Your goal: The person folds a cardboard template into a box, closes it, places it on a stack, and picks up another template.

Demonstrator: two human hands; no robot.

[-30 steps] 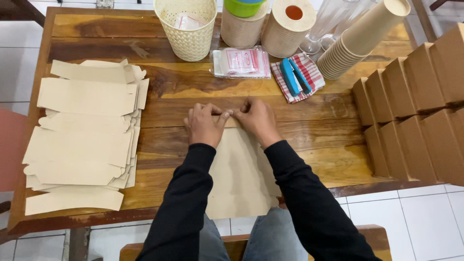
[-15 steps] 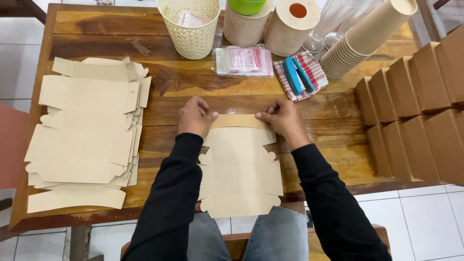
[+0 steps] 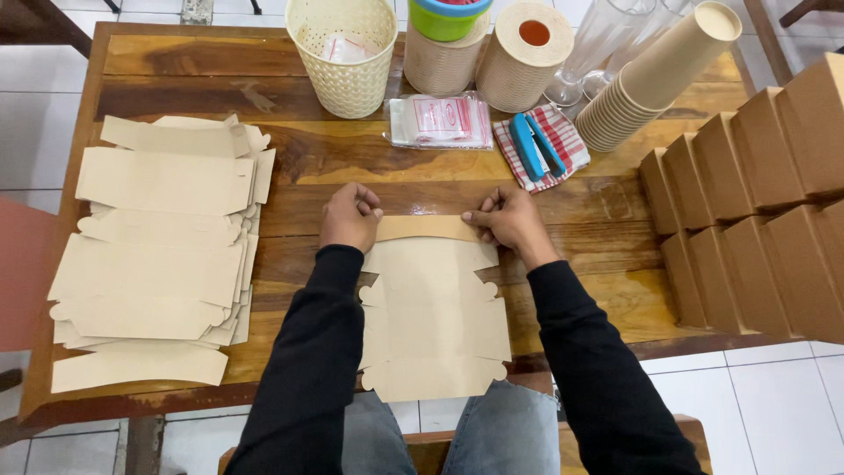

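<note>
A flat die-cut brown cardboard box blank lies on the wooden table in front of me, its near end hanging over the table's front edge. Its far flap is folded up. My left hand pinches the left end of that flap, and my right hand pinches the right end. Both arms wear black sleeves.
A pile of flat box blanks lies at the left. Assembled brown boxes stand in rows at the right. Along the back stand a cream basket, paper rolls, stacked paper cups, a plastic packet and a blue stapler on a checked cloth.
My hands have slid apart from the middle of the flap to its two ends, and the blank now lies uncovered between my arms.
</note>
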